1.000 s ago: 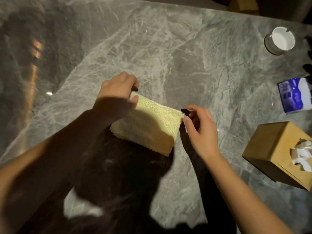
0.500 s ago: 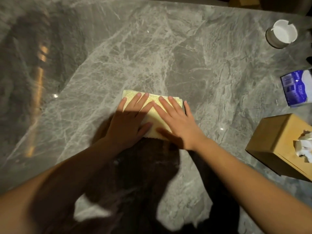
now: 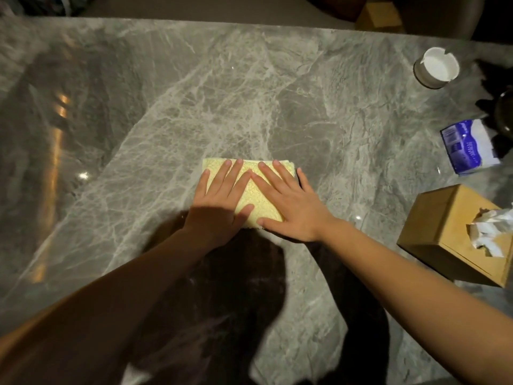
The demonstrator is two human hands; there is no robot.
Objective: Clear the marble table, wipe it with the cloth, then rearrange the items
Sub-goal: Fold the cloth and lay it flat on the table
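A folded yellow cloth (image 3: 255,195) lies flat in the middle of the grey marble table (image 3: 249,93). My left hand (image 3: 219,204) rests palm down on its left half, fingers spread. My right hand (image 3: 288,207) lies palm down on its right half, fingers spread, the little finger past the cloth's right edge. Both hands press on the cloth without gripping it. Most of the cloth is hidden under them.
At the right stand a wooden tissue box (image 3: 444,234) with white tissue sticking out, a blue and white tissue pack (image 3: 466,147), and a white ashtray (image 3: 437,66) at the far right corner. Dark objects (image 3: 497,107) sit at the right edge.
One second ago both hands held the cloth's top corners, folding it. They then laid it flat and pressed on it with open palms. Since half a second ago they have hardly moved.
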